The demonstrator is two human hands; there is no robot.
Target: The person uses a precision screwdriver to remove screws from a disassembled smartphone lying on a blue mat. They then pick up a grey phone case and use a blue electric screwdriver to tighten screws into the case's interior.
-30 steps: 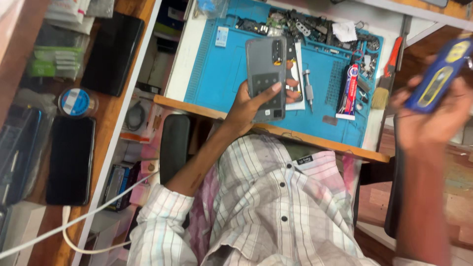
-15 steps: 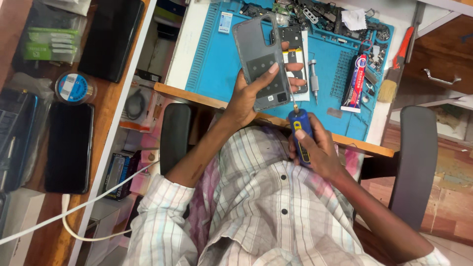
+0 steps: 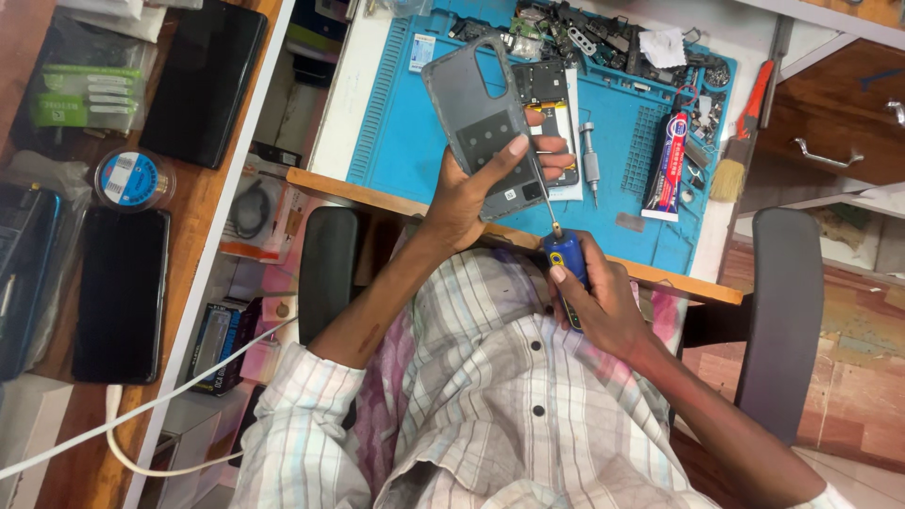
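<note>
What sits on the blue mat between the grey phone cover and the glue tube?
In the head view, between the grey phone cover and the glue tube lie an opened phone and a small metal screwdriver.

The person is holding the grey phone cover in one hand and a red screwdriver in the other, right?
Not quite. The head view shows the left hand holding the grey phone cover, but the screwdriver in the right hand has a blue handle, not a red one. Its thin metal tip points up toward the cover.

Wooden drawers (image 3: 830, 123) beside a white workbench (image 3: 353, 104).
</note>
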